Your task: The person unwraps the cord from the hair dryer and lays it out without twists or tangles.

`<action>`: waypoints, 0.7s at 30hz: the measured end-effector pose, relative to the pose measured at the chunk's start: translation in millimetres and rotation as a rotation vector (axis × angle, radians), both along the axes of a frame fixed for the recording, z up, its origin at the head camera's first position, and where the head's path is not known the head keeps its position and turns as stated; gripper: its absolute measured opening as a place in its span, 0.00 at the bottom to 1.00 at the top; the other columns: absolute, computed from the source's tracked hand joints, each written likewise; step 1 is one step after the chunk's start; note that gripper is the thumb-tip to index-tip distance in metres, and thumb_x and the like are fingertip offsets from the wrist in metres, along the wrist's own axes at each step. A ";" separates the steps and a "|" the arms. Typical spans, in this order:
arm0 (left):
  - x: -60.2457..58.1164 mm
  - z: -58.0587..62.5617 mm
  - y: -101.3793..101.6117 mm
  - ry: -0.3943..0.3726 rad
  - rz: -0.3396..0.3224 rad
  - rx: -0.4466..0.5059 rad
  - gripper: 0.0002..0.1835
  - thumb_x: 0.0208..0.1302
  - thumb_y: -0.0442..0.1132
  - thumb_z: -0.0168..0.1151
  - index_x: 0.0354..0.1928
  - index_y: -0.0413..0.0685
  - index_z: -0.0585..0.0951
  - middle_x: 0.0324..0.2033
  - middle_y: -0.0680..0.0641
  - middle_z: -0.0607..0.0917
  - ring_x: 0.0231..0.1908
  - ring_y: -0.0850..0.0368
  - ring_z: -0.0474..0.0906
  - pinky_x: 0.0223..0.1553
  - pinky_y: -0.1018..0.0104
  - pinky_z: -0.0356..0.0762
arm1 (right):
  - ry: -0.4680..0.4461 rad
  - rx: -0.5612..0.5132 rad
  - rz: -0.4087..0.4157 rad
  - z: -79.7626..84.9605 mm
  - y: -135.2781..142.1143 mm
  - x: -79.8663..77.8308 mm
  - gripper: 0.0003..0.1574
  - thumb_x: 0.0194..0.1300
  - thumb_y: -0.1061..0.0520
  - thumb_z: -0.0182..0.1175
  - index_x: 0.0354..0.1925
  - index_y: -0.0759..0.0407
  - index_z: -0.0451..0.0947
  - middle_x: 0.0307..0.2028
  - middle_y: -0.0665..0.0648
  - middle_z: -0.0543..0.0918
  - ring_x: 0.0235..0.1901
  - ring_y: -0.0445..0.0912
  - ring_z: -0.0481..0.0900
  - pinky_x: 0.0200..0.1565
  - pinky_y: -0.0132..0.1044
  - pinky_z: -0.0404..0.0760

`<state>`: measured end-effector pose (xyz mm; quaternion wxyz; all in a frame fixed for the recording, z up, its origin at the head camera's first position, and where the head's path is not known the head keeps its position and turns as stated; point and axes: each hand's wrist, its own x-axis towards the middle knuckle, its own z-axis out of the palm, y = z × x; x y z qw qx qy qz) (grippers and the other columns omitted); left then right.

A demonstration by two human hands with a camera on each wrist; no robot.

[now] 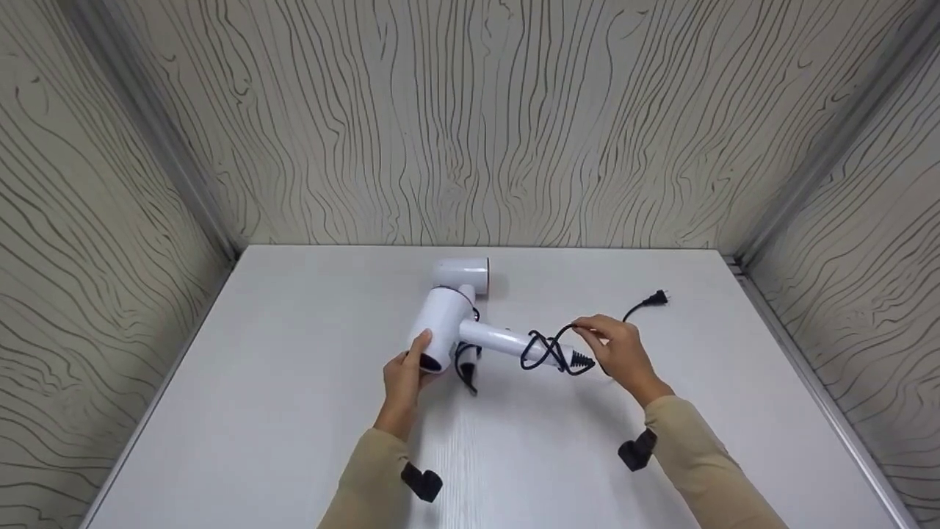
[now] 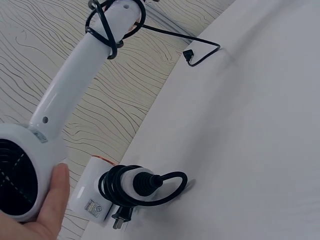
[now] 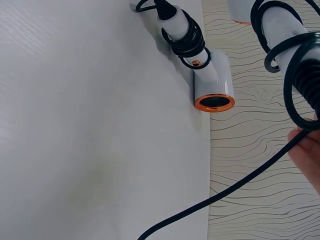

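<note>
A white hair dryer (image 1: 439,320) is held above the table, its handle pointing right. My left hand (image 1: 404,378) grips the rear of its barrel, thumb on top, beside the dark round vent seen in the left wrist view. Loose loops of black cord (image 2: 102,37) cross around the end of the handle. With thumb and fingertips, my right hand (image 1: 618,353) pinches that cord near the handle's end. From there the cord runs to a black plug (image 1: 656,297) at the right. Part of the right hand is cut off in the right wrist view.
Behind the held dryer, a second white hair dryer (image 3: 214,82) with an orange rim lies on the white table (image 1: 294,411). Its cord (image 2: 116,187) is wound tightly round its handle, its plug (image 2: 121,217) beside it. Wood-patterned panels (image 1: 470,125) enclose the table's back and sides.
</note>
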<state>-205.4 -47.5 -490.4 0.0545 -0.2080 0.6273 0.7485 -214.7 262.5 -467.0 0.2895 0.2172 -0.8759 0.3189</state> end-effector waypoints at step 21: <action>-2.9 3.1 -3.0 -0.003 0.055 0.054 0.41 0.61 0.60 0.58 0.59 0.26 0.69 0.54 0.35 0.77 0.45 0.56 0.80 0.51 0.63 0.84 | 0.114 0.011 0.013 -7.9 11.4 12.2 0.14 0.46 0.77 0.68 0.32 0.64 0.84 0.27 0.57 0.87 0.29 0.46 0.85 0.38 0.11 0.76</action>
